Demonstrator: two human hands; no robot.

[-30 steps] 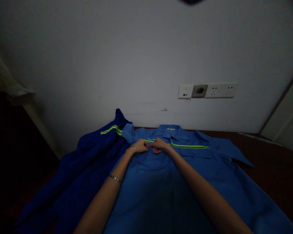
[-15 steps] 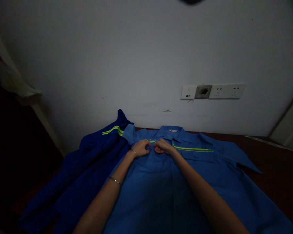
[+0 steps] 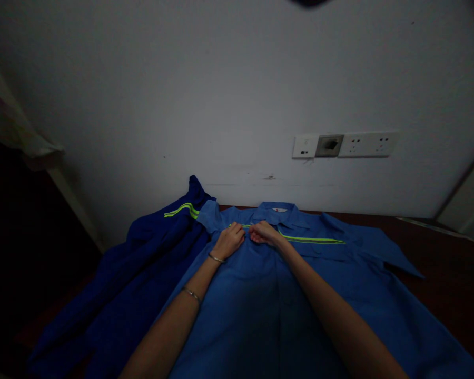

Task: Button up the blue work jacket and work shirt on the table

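A light blue work shirt (image 3: 237,310) lies spread face up, its collar (image 3: 276,213) toward the wall and a yellow-green stripe (image 3: 316,240) across the chest. My left hand (image 3: 229,241) is closed at the chest on the left side, just below the stripe, with its fingers bent over the cloth. Close beside it, my right hand (image 3: 264,233) is curled in a pinch at the same chest area. Both seem to grip the shirt's fabric near the pocket flap; the fingertips are partly hidden.
A darker blue garment (image 3: 142,263) with yellow-green stripes lies to the left, partly beneath the shirt's sleeve. The dark red-brown tabletop (image 3: 454,273) shows at the right. Behind rises a grey wall (image 3: 221,105) with sockets (image 3: 367,145). Light cloth (image 3: 23,131) hangs at far left.
My left hand has turned from a side-on pinch to fingers bent over the cloth, its wrist lower. My right hand stays nearly in place. The view has shifted slightly.
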